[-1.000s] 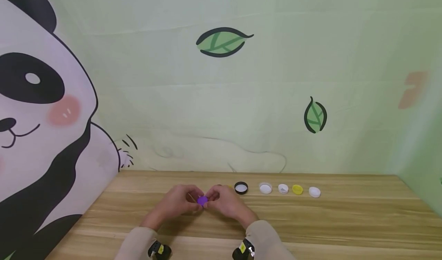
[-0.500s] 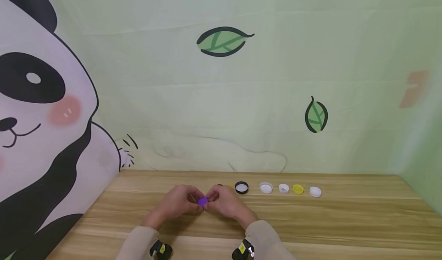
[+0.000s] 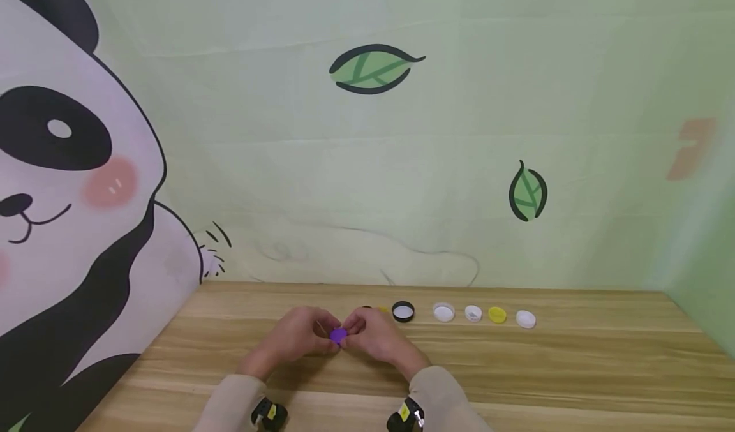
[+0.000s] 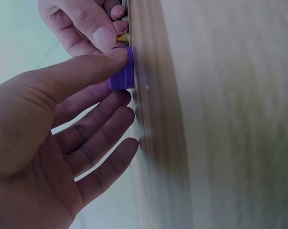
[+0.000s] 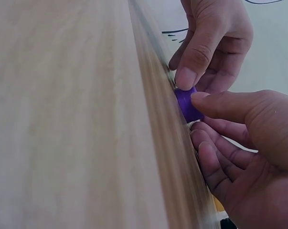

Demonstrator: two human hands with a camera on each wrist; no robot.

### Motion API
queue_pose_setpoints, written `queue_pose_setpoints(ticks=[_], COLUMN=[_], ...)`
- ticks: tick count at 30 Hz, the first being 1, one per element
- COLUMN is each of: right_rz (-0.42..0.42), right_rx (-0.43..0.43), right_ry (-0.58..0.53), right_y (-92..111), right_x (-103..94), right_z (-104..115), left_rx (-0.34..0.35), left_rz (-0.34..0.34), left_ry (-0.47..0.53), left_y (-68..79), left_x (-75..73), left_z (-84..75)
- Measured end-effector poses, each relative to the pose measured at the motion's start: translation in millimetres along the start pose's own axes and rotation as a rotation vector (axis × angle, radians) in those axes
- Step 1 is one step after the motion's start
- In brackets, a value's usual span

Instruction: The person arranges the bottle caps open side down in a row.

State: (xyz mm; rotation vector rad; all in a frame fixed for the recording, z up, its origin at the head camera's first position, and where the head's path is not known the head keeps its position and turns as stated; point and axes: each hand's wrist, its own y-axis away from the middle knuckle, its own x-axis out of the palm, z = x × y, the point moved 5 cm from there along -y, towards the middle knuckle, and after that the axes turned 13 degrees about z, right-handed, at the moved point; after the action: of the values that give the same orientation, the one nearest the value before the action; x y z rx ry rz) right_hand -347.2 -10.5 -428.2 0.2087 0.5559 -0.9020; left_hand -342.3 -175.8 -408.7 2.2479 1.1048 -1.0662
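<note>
A small purple cap (image 3: pixel 338 335) is at the table's surface between my two hands, its flat face up. My left hand (image 3: pixel 295 335) pinches it from the left, thumb on the near side and fingers on the far side. From the other side my right hand (image 3: pixel 379 337) grips it too with thumb and fingertips. In the left wrist view the left thumb lies against the side of the purple cap (image 4: pixel 120 78), the other fingers spread below. The right wrist view has both thumbs on the purple cap (image 5: pixel 187 109).
Behind the hands runs a row of caps: a black-rimmed one (image 3: pixel 403 321), a white one (image 3: pixel 443 314), a smaller white one (image 3: pixel 473 314), a yellow one (image 3: pixel 497 315) and another white one (image 3: pixel 525 320). Another yellow piece (image 3: pixel 382 309) is mostly hidden by the right hand.
The head view has shifted very slightly. Both hands keep their hold on the purple cap in the same place.
</note>
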Motion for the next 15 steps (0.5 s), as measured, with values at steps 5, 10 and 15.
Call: queue_pose_setpoints(ticks=[5,10,15], right_rz=[0.005,-0.012,-0.051], right_rx=[-0.014,-0.024,-0.038], right_ry=[-0.002,0.004,-0.032], right_y=[2,5,4], right_x=[-4.4,-14.3,-24.6], right_z=[0,0,-1], left_rx=[-0.023,-0.056,-0.086], left_rz=[-0.014,-0.056,-0.109], left_ry=[0.016,0.042,0.014], left_y=[-1.3,-7.2,-14.7], left_x=[-1.5,-5.2,-7.5], left_z=[-0.9,-1.6,-4.1])
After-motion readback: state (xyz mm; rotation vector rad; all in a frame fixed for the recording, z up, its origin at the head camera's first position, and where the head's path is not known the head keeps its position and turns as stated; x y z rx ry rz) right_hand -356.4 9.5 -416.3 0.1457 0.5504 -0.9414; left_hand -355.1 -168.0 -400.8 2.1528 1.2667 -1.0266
